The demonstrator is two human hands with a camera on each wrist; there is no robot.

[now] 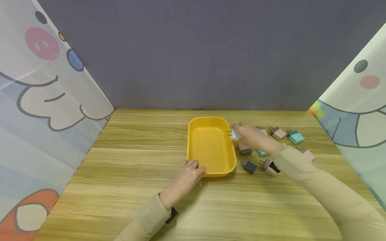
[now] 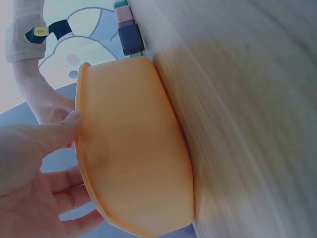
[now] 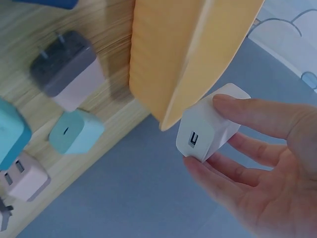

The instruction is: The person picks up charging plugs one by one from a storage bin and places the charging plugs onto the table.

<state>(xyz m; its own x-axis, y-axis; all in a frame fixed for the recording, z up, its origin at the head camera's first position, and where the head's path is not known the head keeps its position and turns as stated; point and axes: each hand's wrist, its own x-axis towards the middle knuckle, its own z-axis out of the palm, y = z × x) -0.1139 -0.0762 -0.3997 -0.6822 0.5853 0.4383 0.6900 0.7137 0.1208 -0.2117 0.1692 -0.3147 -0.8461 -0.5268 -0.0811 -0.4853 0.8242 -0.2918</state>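
A yellow tray (image 1: 211,147) sits on the wooden table. My left hand (image 1: 187,173) grips its near left corner, with the thumb (image 2: 69,126) against the outer side at the rim and the fingers over the inside. Above the tray's right rim, my right hand (image 1: 249,134) pinches a white USB charger (image 3: 210,124) between thumb and fingertips. Its USB port shows in the right wrist view, and its two prongs point left toward the tray in the head view.
Several chargers lie right of the tray: a dark one (image 1: 250,167), a pink-brown one (image 1: 270,168) with a black piece, a teal one (image 1: 296,137), a pink one (image 1: 307,154) and others partly under my right arm. A grey wall (image 1: 193,60) stands behind the table.
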